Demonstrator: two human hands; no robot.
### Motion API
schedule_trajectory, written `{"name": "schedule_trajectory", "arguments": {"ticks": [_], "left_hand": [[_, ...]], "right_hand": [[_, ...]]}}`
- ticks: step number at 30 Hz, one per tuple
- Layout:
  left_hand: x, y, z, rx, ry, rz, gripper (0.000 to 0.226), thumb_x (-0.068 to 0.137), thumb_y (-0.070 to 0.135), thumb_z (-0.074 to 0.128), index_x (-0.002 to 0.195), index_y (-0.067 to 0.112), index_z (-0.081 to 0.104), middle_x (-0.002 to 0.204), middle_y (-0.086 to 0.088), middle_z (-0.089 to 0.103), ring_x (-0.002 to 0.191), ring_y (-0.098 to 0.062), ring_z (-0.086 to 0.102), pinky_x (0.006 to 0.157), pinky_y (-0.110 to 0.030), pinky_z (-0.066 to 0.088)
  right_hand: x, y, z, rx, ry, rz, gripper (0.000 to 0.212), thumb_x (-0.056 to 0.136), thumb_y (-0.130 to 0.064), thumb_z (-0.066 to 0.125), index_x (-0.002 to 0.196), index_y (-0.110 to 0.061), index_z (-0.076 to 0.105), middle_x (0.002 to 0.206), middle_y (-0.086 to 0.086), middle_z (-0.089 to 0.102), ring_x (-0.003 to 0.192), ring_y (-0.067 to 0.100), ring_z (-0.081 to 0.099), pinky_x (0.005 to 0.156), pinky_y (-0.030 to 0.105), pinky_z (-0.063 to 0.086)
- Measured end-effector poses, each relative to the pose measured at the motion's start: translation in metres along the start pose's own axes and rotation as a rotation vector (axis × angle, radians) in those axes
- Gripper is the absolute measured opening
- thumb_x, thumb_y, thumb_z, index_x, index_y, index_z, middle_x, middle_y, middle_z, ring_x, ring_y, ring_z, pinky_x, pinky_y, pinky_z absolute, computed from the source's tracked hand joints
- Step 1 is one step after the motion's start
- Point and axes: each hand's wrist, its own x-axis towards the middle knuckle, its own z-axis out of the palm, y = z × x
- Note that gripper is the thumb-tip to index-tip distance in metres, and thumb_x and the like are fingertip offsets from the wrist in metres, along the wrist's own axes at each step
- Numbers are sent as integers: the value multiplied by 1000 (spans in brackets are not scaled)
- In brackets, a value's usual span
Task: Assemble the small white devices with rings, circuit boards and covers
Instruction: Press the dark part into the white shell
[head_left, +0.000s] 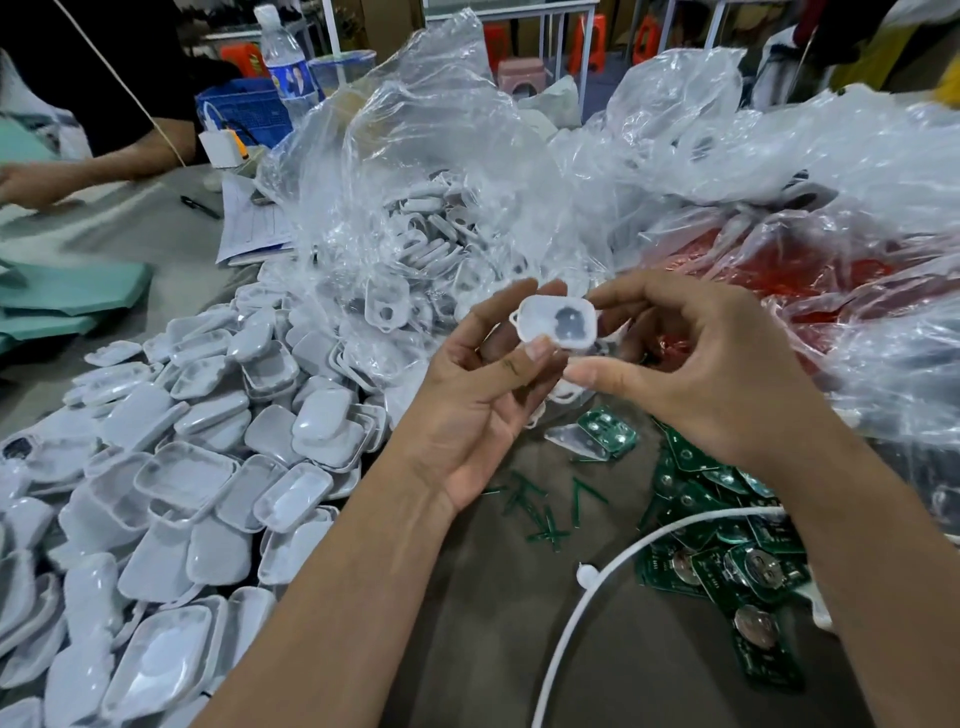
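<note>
a small white device (557, 326), a rounded-square plastic shell with a dark patch inside, is held above the bench's (498, 613) middle. the left hand (485, 395), palm up, pinches it with its thumb; the right hand (691, 364) curls fingers round its far side, hiding that edge. glossy white covers (208, 467) heap leftward; green circuit boards (727, 551) lie right.

table (498, 613) under covers (171, 483), boards (727, 561)

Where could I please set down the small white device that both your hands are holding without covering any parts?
Bare tabletop shows between the white cover pile, the white cable and the green strips. More lies by the pen. Crowded: circuit boards at right, plastic bags behind the white device.
</note>
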Motion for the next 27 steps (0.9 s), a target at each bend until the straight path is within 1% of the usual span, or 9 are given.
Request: {"name": "schedule_trajectory", "arguments": {"ticks": [3, 5, 11, 12, 14, 17, 19, 23, 27], "left_hand": [[-2, -2, 1, 67, -8, -6, 43, 76, -3, 71, 113, 17, 74, 121, -7, 74, 110, -21, 71, 87, -31, 59], [-2, -3, 1, 89, -8, -5, 43, 74, -2, 73, 113, 17, 74, 120, -8, 74, 110, -22, 71, 86, -30, 58], [-2, -5, 3, 234, 47, 28, 49, 73, 10, 81, 121, 17, 72, 118, -11, 72, 104, -23, 70, 86, -30, 57], [-3, -7, 3, 396, 87, 57, 44, 76, 13, 83, 118, 19, 72, 114, -7, 74, 101, -23, 71, 84, -30, 57], [-4, -12, 5, 909, 106, 154, 36, 79, 22, 84, 113, 23, 74, 108, 3, 75, 99, -17, 71, 83, -30, 57], [-5, -22, 6, 1522, -157, 209, 41, 78, 36, 86, 116, 26, 75, 110, 15, 66, 107, -9, 58, 88, -27, 51], [-4, -23, 6, 1710, -218, 229, 36, 82, 40, 83, 112, 22, 77, 110, 13, 65, 110, -12, 52, 91, -33, 47], [-3, -18, 6, 1694, -138, 309, 14, 94, 32, 71, 95, 20, 78, 93, 11, 68, 97, -12, 56, 86, -35, 46], [-2, -9, 1, 1517, 166, 374, 21, 99, 20, 65, 80, 20, 73, 71, 9, 66, 73, -5, 60, 66, -22, 44]], "right_hand": [[1, 0, -1, -28, 18, -79, 47, 66, -61, 79, 110, -47, 71, 88, -34, 67, 74, 9, 67, 63, 11, 51], [1, -1, 0, -17, 20, -126, 42, 68, -58, 80, 108, -50, 69, 90, -30, 69, 75, 11, 68, 64, 13, 52], [2, 9, 0, -34, 139, -55, 39, 72, -48, 87, 106, -30, 78, 87, -15, 75, 76, 10, 70, 68, 28, 60], [3, 12, -1, -35, 190, -20, 39, 73, -46, 88, 106, -28, 79, 87, -14, 75, 75, 8, 71, 68, 26, 60], [5, 18, -5, -34, 307, 51, 34, 75, -43, 89, 103, -27, 79, 84, -15, 75, 73, 2, 71, 68, 21, 59], [6, 24, -7, -49, 410, 155, 32, 76, -44, 89, 99, -26, 79, 82, -15, 74, 71, 0, 70, 67, 23, 60], [6, 25, -7, -70, 421, 202, 34, 75, -46, 90, 99, -26, 79, 81, -15, 74, 71, 0, 70, 68, 26, 61], [5, 26, -7, -52, 379, 253, 30, 73, -44, 92, 95, -28, 79, 78, -15, 75, 70, -1, 70, 69, 29, 63], [5, 26, -9, 54, 295, 307, 29, 72, -42, 92, 94, -29, 79, 82, -12, 76, 75, 5, 73, 73, 37, 65]]}}
